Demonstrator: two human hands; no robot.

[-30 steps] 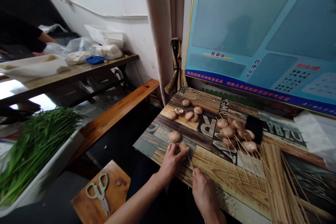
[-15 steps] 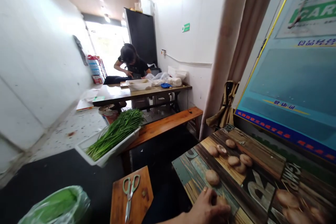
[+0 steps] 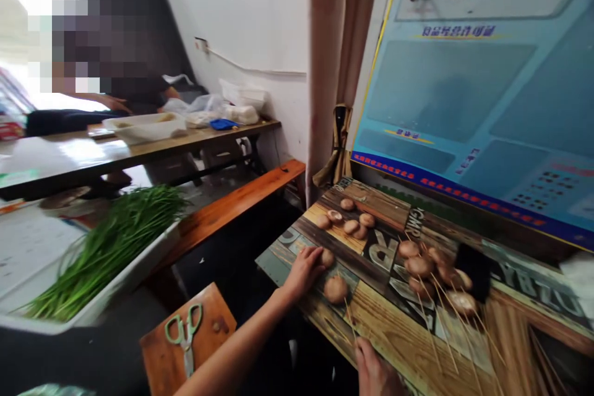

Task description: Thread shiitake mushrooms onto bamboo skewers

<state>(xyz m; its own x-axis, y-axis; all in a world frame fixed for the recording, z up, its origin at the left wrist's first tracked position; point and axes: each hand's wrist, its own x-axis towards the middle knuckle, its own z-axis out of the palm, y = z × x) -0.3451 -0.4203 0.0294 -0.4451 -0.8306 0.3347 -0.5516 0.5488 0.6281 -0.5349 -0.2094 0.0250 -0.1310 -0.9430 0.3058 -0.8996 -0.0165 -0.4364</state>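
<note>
My left hand point(image 3: 304, 269) lies on the patterned table point(image 3: 394, 328), its fingers curled round a loose brown mushroom point(image 3: 327, 257). Just right of it sits another mushroom point(image 3: 335, 289), stuck on a thin bamboo skewer point(image 3: 350, 322). The skewer runs down to my right hand point(image 3: 375, 370) at the frame's bottom edge, which pinches its near end. Several loose mushrooms point(image 3: 351, 224) lie farther back on the table. A heap of skewered mushrooms point(image 3: 429, 267) lies to the right.
A bundle of bare skewers point(image 3: 510, 346) covers the table's right end, by a black object point(image 3: 473, 263). Green scissors point(image 3: 184, 333) rest on a wooden stool point(image 3: 162, 359). A white tray of green chives point(image 3: 106, 253) sits on a bench point(image 3: 232, 204). Another person works at the far table point(image 3: 139, 151).
The view swung left across the room and back. My left hand let go of the skewered mushroom and moved up to a loose one. My right hand stays low with the skewer.
</note>
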